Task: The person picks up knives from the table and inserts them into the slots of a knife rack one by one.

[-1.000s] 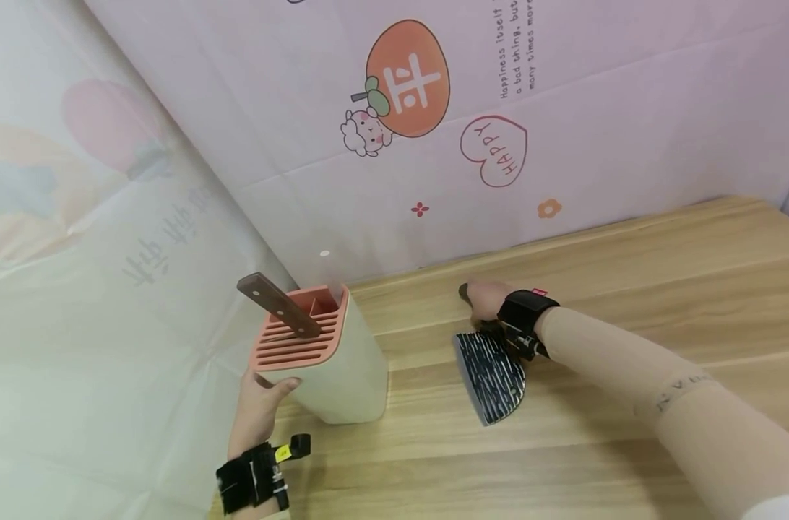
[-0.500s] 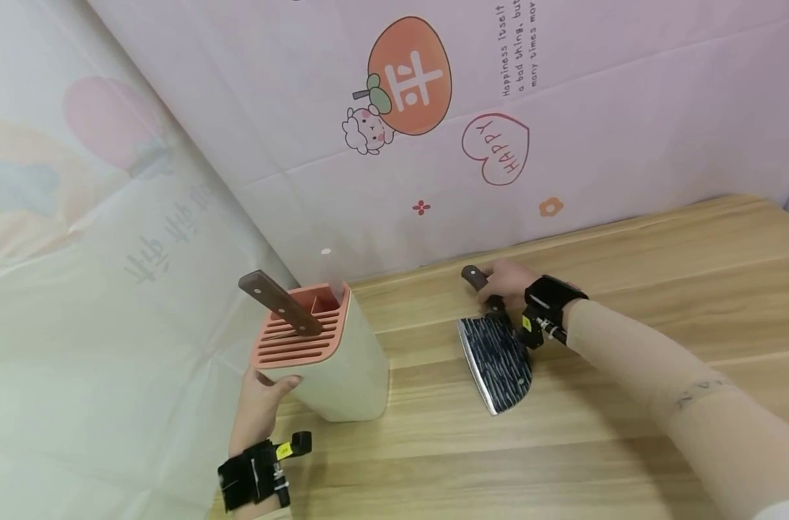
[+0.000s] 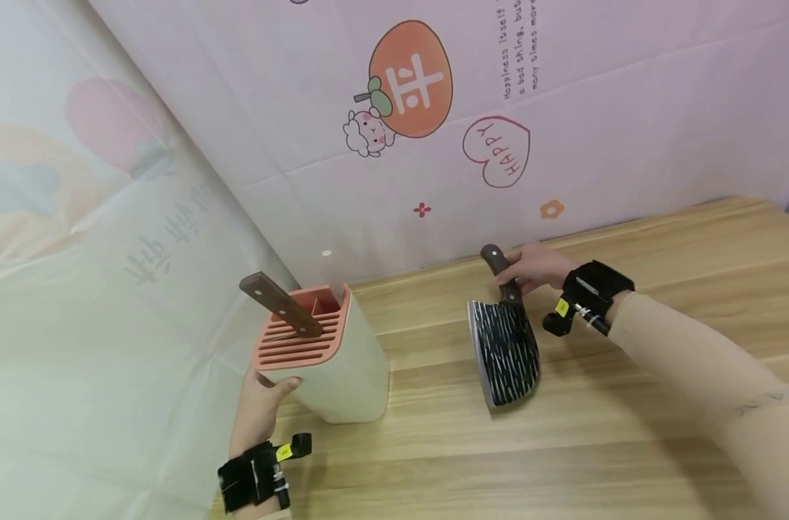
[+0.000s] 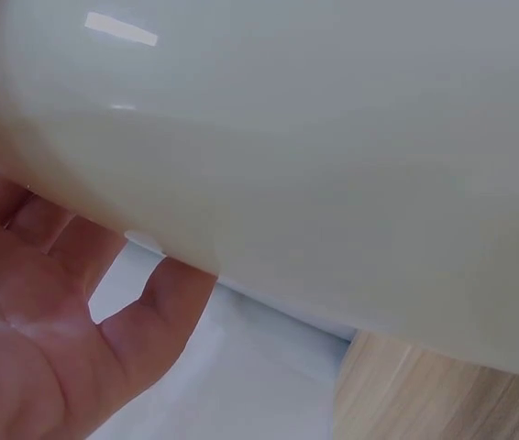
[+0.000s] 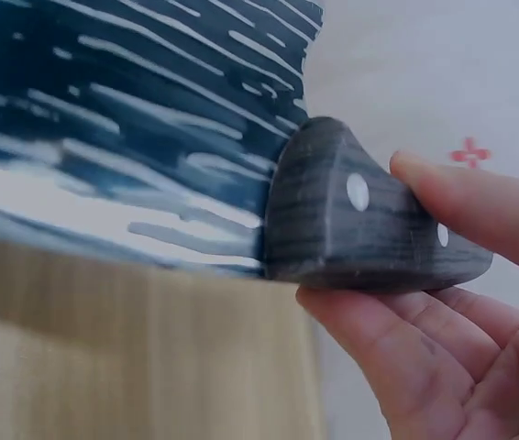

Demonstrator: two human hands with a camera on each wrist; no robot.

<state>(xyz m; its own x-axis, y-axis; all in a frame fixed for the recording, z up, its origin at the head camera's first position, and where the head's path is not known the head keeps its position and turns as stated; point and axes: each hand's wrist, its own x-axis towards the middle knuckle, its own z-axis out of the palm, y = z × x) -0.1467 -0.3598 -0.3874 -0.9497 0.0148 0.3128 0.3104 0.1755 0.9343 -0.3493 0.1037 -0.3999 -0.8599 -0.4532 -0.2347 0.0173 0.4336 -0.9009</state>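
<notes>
My right hand (image 3: 539, 266) pinches the dark wooden handle of a cleaver (image 3: 503, 352) between thumb and fingers. Its broad black blade carries silver streaks and points toward the front of the table, with the handle end at the back. In the right wrist view, white rivets dot the handle (image 5: 369, 206), and the thumb lies along its upper side. To the left, my left hand (image 3: 261, 404) grips the near left corner of a cream knife block (image 3: 352, 368), thumb on the front wall. A brown-handled knife (image 3: 280, 303) leans in the block's slotted coral top.
The block stands upright on a wood-grain table (image 3: 433, 477), close to the left side. A printed pale cloth (image 3: 290, 123) hangs behind the table, and another whitish sheet (image 3: 108, 347) covers the left side.
My right hand has moved right and slightly back with the cleaver, whose blade has turned to point more straight toward the front. The left hand and the block have stayed put.
</notes>
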